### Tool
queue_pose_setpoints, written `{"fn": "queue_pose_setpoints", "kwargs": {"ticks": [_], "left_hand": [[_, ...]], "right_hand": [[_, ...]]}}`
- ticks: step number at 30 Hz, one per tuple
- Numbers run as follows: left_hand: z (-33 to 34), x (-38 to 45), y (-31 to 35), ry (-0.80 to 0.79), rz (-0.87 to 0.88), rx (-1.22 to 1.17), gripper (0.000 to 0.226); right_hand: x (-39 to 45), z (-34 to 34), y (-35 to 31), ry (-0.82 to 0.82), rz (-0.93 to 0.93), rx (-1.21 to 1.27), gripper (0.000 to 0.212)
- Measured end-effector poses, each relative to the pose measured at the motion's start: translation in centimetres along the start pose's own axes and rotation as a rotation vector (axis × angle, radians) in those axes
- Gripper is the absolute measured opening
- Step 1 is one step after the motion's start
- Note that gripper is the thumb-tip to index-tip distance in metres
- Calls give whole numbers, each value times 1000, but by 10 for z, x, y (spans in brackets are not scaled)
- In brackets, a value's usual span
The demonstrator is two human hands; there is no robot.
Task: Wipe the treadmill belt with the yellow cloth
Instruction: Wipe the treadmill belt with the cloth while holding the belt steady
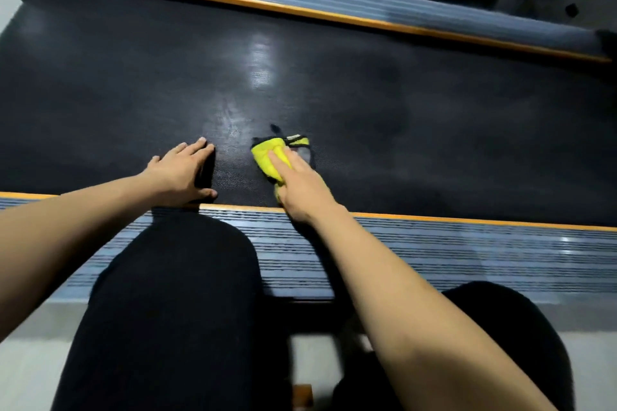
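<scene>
I see the black treadmill belt (334, 93) filling the view between two orange-edged side rails (434, 253). My left hand (182, 173) lies flat on it, fingers together. My right hand (300, 183) presses the yellow cloth (267, 155) on the belt near the near rail, fingers extended.

This looks like a workout room: a big treadmill (300, 43) with a black belt fills the pale floor (26, 360).
</scene>
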State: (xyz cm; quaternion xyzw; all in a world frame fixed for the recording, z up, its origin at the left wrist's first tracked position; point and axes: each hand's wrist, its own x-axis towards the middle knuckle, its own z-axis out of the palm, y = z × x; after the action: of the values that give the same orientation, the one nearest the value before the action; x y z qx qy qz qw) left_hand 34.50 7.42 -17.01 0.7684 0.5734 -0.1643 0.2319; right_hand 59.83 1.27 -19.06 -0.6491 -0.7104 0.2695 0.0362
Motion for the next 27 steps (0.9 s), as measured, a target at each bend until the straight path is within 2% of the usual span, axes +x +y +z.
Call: {"fn": "queue_pose_setpoints", "kwargs": {"ticks": [6, 8, 11, 13, 15, 17, 20, 24, 27], "left_hand": [[0, 0, 3, -5, 9, 2, 109], [-2, -1, 5, -16, 9, 1, 108], [0, 0, 3, -28, 13, -8, 109], [1, 2, 2, -29, 16, -16, 109], [1, 2, 2, -18, 22, -29, 109], [0, -1, 2, 0, 32, -30, 109], [5, -8, -6, 61, 52, -13, 108], [3, -15, -30, 82, 99, 75, 103], [-9, -17, -37, 37, 134, 173, 99]], "right_hand": [[-46, -51, 151, 179, 652, -25, 81], [-58, -68, 178, 170, 781, -52, 80], [-48, -68, 161, 269, 838, -13, 69], [-33, -53, 122, 351, 761, 26, 61], [-16, -30, 64, 354, 610, 75, 62], [2, -5, -6, 278, 431, 120, 72], [19, 33, -88, 132, 99, -29, 78], [33, 12, -79, -23, -63, -229, 74], [48, -20, -59, -167, -290, -536, 76]]}}
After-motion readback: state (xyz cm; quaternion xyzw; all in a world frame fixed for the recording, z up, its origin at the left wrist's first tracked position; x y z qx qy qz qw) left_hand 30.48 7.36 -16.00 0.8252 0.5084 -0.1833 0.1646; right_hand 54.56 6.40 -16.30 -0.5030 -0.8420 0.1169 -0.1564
